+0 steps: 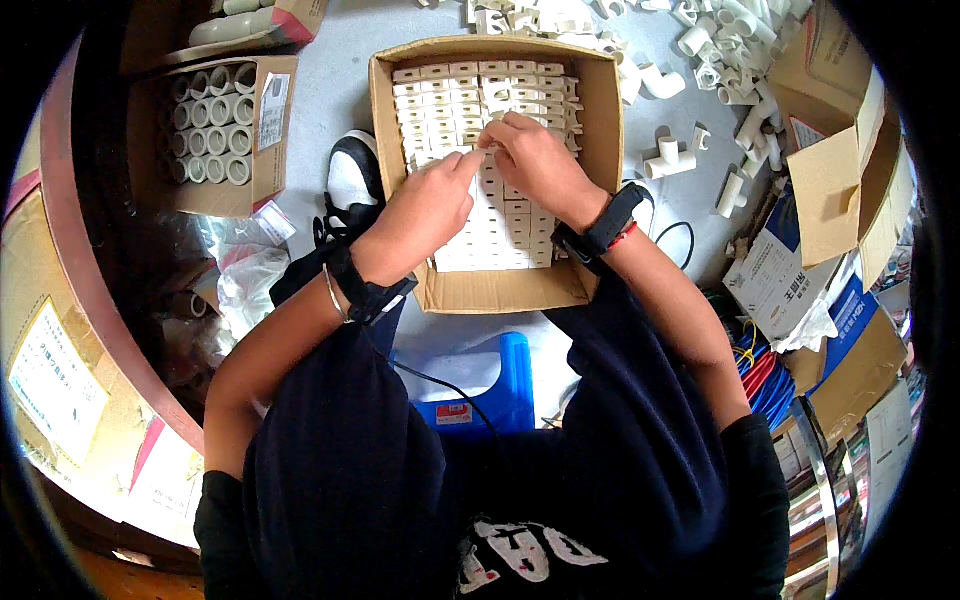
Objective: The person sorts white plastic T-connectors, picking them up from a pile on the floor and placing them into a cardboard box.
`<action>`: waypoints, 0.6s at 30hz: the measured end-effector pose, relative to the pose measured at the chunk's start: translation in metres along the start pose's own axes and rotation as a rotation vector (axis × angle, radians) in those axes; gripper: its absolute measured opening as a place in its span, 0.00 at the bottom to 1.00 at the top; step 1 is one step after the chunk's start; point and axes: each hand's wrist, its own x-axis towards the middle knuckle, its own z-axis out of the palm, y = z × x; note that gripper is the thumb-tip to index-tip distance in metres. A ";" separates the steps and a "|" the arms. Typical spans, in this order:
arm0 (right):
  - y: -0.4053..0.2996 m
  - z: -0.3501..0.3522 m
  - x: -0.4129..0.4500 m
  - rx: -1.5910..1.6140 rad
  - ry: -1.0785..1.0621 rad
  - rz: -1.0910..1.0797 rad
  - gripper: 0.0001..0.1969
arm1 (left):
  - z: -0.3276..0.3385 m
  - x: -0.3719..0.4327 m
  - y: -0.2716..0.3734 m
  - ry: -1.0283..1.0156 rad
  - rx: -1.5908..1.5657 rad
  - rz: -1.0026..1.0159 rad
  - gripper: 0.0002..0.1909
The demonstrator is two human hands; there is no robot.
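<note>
An open cardboard box (pixel 499 292) stands before me between my feet. Rows of white plastic pipe clips (pixel 435 109) are packed in it; those in the far part show their open jaws, while flat sides with small slots face up in the near part. My left hand (pixel 424 214) reaches over the box's left wall, its fingertips close to the middle of the rows. From the right, my right hand (pixel 544 165) comes in with bent fingers, almost touching the left fingertips. Whether a clip is pinched between them is hidden by the fingers.
Loose white pipe fittings (pixel 739 45) lie heaped at the far right, with a tee fitting (pixel 670 159) nearer the box. A carton of pipe couplings (pixel 274 150) stands left. Behind the box is a blue plastic stool (pixel 515 382). Opened cartons (pixel 825 195) and coiled wire (pixel 769 386) flank the right side.
</note>
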 end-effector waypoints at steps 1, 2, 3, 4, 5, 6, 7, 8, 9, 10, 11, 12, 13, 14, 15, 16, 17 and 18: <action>0.000 0.000 0.000 0.000 0.001 0.001 0.10 | -0.002 0.001 0.000 -0.001 0.000 0.001 0.21; 0.000 0.000 -0.001 -0.004 0.004 0.002 0.10 | -0.004 0.003 0.001 0.003 0.030 -0.005 0.21; -0.003 0.000 0.000 -0.005 0.007 0.000 0.10 | -0.006 0.004 -0.001 0.008 0.061 -0.014 0.22; -0.005 0.000 0.001 -0.004 0.007 -0.001 0.10 | -0.005 0.005 -0.004 0.008 0.062 -0.015 0.22; -0.007 -0.001 0.003 -0.009 0.017 -0.010 0.10 | -0.002 0.006 -0.007 0.032 0.122 -0.022 0.22; -0.007 -0.001 0.002 -0.015 0.026 -0.015 0.11 | -0.002 0.007 -0.008 0.055 0.179 -0.027 0.22; -0.007 -0.001 0.002 -0.016 0.026 -0.013 0.11 | -0.001 0.008 -0.008 0.055 0.178 -0.026 0.22; -0.007 0.000 0.002 -0.030 0.009 0.002 0.11 | 0.000 0.008 -0.008 0.009 0.219 -0.037 0.22; -0.006 0.000 0.002 -0.044 -0.007 0.015 0.11 | 0.000 0.009 -0.008 -0.035 0.261 -0.049 0.23; -0.006 0.000 0.002 -0.044 -0.008 0.014 0.11 | 0.001 0.009 -0.009 -0.034 0.261 -0.050 0.23; -0.006 0.000 0.001 -0.053 -0.008 0.013 0.11 | 0.001 0.008 -0.009 -0.019 0.256 -0.035 0.22; -0.006 0.000 0.000 -0.063 -0.007 0.012 0.11 | 0.001 0.008 -0.010 -0.004 0.252 -0.020 0.22; -0.006 0.000 0.001 -0.063 -0.007 0.012 0.11 | 0.001 0.008 -0.010 -0.004 0.252 -0.020 0.22; -0.006 0.000 0.001 -0.065 -0.012 0.017 0.11 | 0.001 0.008 -0.010 -0.008 0.254 -0.019 0.22; -0.007 -0.001 0.001 -0.067 -0.018 0.021 0.11 | 0.000 0.008 -0.009 -0.012 0.255 -0.020 0.22; -0.008 -0.001 0.001 -0.067 -0.018 0.020 0.11 | -0.001 0.008 -0.008 -0.012 0.256 -0.020 0.22; -0.009 -0.001 0.001 -0.074 -0.029 0.030 0.11 | -0.003 0.008 -0.007 -0.032 0.223 -0.045 0.22; -0.010 -0.002 0.000 -0.081 -0.040 0.042 0.11 | -0.004 0.008 -0.006 -0.052 0.189 -0.067 0.22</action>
